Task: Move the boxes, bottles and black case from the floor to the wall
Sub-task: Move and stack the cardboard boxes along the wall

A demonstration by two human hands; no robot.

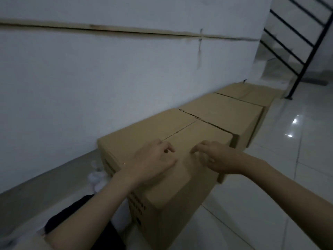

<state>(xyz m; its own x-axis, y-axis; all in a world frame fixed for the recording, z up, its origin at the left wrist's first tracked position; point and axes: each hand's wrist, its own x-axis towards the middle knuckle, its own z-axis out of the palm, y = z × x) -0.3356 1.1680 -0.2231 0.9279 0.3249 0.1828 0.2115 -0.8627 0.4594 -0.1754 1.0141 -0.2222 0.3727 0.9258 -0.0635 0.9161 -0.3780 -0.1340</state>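
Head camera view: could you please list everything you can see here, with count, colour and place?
cardboard boxes: three, brown, in a row along the wall; nearest one under both hands.
wall: one, white, with a tan horizontal strip, left and behind the boxes.
floor: glossy white tiles, right.
stair railing: one, black, upper right.
dark item: one, black, on the floor left of the nearest box; identity unclear.
white item: blurred, beside the nearest box.
left hand: flat on the nearest box top.
right hand: resting on the same top.

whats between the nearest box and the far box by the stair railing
One more cardboard box, the middle box, sits between the nearest box and the far box, all in a row along the wall, in the head view.
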